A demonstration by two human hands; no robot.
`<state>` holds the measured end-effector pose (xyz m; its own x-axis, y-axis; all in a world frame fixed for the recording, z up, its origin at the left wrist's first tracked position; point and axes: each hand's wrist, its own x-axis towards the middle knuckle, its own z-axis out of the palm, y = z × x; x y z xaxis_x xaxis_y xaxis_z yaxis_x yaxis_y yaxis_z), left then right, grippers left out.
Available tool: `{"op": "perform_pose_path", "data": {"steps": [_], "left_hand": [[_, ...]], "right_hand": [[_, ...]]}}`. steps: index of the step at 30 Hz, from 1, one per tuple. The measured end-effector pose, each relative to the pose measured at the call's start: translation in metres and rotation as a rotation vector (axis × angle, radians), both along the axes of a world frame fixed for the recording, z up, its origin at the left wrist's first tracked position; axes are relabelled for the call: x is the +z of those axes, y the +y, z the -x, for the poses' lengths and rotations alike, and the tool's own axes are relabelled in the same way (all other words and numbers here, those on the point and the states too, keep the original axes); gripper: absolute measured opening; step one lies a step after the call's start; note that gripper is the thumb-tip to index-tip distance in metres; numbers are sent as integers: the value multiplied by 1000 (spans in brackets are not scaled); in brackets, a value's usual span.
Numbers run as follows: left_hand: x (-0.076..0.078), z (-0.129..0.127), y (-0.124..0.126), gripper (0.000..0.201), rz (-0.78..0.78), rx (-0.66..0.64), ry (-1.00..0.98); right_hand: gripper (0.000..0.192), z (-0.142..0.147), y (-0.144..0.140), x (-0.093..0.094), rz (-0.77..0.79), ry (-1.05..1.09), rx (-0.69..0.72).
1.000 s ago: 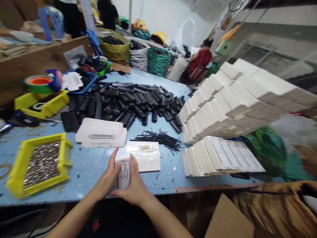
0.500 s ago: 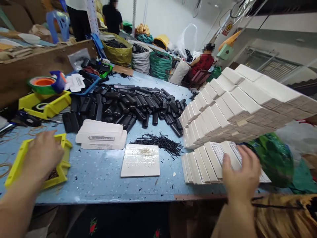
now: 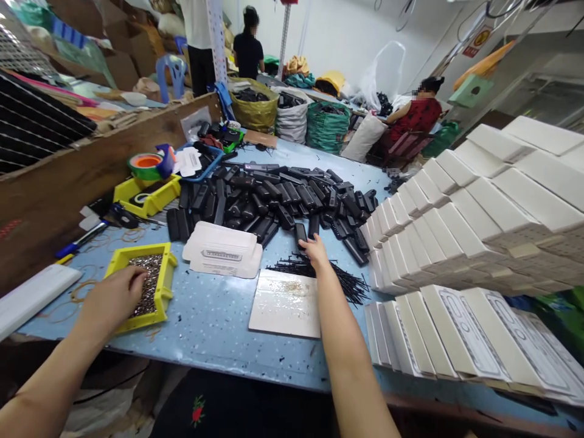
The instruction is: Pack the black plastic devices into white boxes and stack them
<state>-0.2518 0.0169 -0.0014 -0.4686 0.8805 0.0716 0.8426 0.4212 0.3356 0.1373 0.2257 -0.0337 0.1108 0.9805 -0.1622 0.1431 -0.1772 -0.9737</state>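
Observation:
My left hand [image 3: 112, 298] is at a yellow bin [image 3: 170, 267] of small shiny metal pieces, perhaps screws. Its fingers are curled into a pinch over them; whatever is in the pinch is too small to make out. My right hand [image 3: 316, 250] stretches forward to the near edge of a heap of black plastic casings [image 3: 255, 204]. With its fingers apart, it touches or nearly touches the end of one black casing [image 3: 300, 233]. Under that wrist lies a pile of thin black rods [image 3: 351, 283], beside a whitish board [image 3: 283, 310] with a glossy patch.
Stacked white boxes [image 3: 433, 243] rise on the right, with a leaning row of printed boxes [image 3: 460, 334] before them. Flat printed cartons [image 3: 221, 249] lie left of centre. Tape rolls [image 3: 145, 163] sit on another yellow bin [image 3: 148, 198]. Several people are in the background.
My right hand has left the printed boxes on the right and reached forward to the black casings. My left hand stays at the yellow bin, fingers now pinched. The view has turned left.

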Motion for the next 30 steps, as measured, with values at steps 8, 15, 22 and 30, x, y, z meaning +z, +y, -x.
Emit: {"op": "perform_pose_path", "data": {"steps": [8,15,22,30], "left_hand": [[-21,-164,0,35,-25,144,-1640],[-20,-235,-2,24,17,288,-2016],[-13,-229,-6,38,-81,124,-1945],[-30,-237,-12,32,-193,-13,-1620]], "right_hand": [[47,-5,-141,12,137,637,58],[37,35,-169,43,-258,662,-142],[40,41,-164,44,-202,749,-280],[40,44,-165,36,-127,757,-382]]}}
